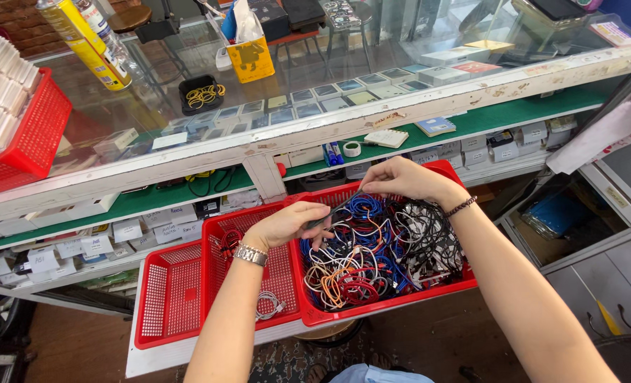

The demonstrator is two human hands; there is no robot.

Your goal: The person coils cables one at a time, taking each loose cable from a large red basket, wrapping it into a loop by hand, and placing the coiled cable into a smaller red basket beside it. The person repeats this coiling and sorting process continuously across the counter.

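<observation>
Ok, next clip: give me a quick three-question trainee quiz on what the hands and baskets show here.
1. True or false: both hands hold the same dark cable.
2. Which red basket is packed with tangled cables: A) the left basket, B) the middle basket, C) the right basket?
3. What is on the wrist of the left hand?

Key:
1. True; the right hand pinches the other end.
2. C.
3. A metal watch.
</observation>
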